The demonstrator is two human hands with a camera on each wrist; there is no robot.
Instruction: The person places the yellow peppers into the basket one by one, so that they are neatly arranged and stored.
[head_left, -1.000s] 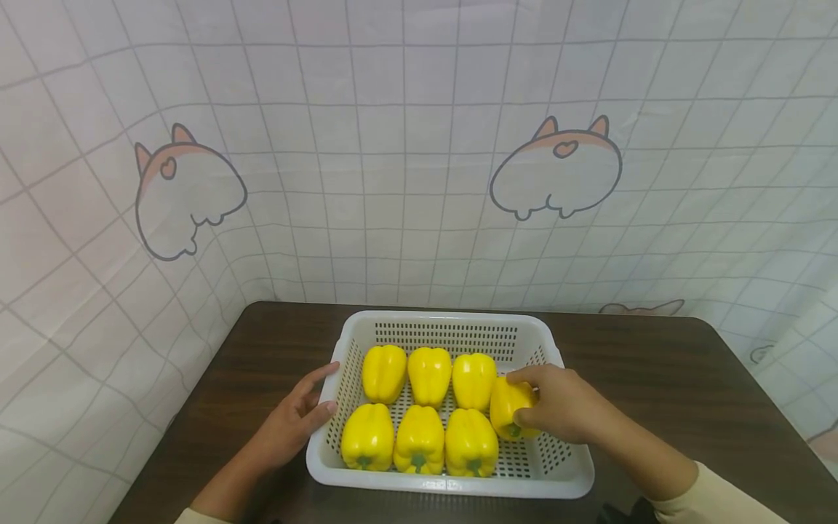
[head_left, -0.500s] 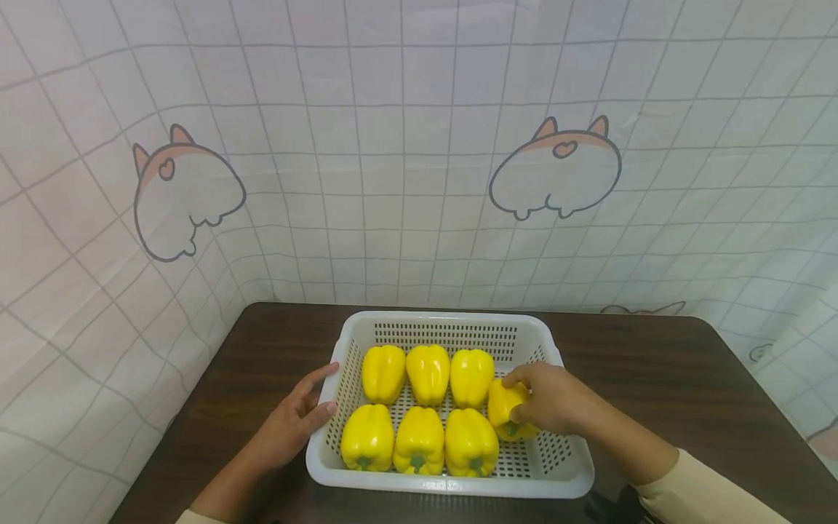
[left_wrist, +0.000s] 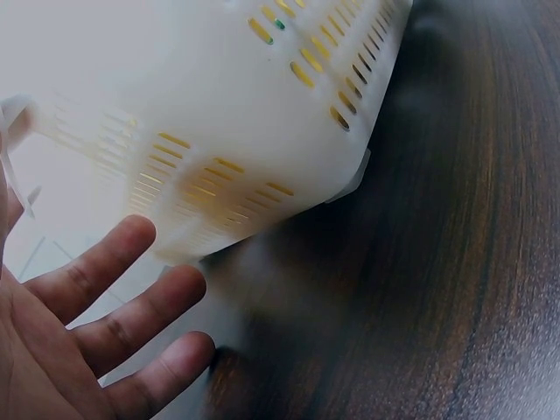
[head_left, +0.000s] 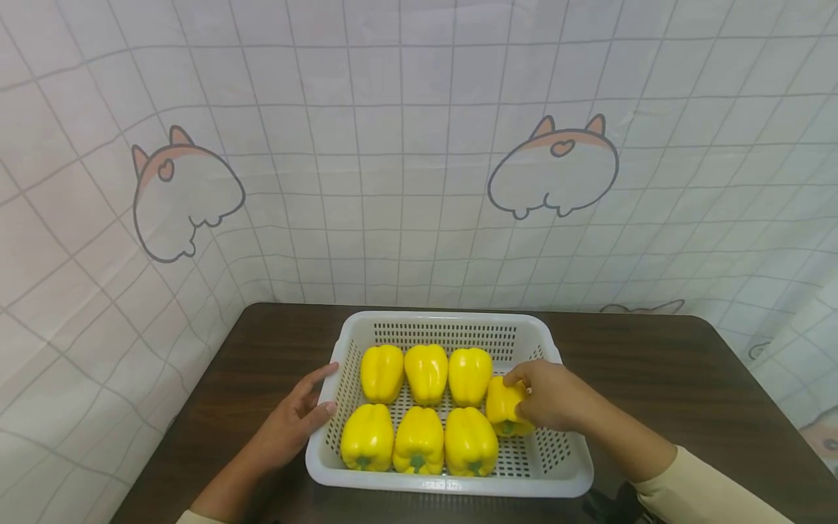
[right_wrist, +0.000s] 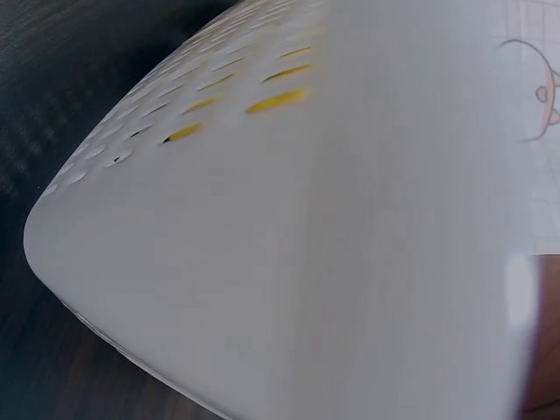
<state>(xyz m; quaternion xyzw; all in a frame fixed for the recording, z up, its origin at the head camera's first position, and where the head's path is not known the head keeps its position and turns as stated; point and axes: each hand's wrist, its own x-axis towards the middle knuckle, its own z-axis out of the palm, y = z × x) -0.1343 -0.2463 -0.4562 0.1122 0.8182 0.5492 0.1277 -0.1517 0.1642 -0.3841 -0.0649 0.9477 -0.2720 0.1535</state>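
A white perforated plastic basket (head_left: 452,485) holds several yellow bell peppers, three in the back row and three in the front. One more yellow bell pepper (head_left: 503,404) stands at the right of these, its green stem toward me. My right hand (head_left: 556,397) grips it by its right side, thumb near the stem end. At the basket's left rim, my left hand (head_left: 288,429) rests with thumb and index fingertip touching the edge. In the left wrist view, the other fingers of my left hand (left_wrist: 131,321) extend loosely beside the basket wall (left_wrist: 175,52). The basket wall (right_wrist: 219,262) fills most of the right wrist view.
The basket stands on a dark wood-grain table (head_left: 641,364). Behind it hangs a white gridded curtain (head_left: 393,240) with cartoon animal prints. A dark object (head_left: 615,502), unclear in kind, lies below my right forearm.
My right hand has shifted slightly left with its bell pepper, closer to the others. The back row's peppers have edged slightly left. The left hand stays at the rim.
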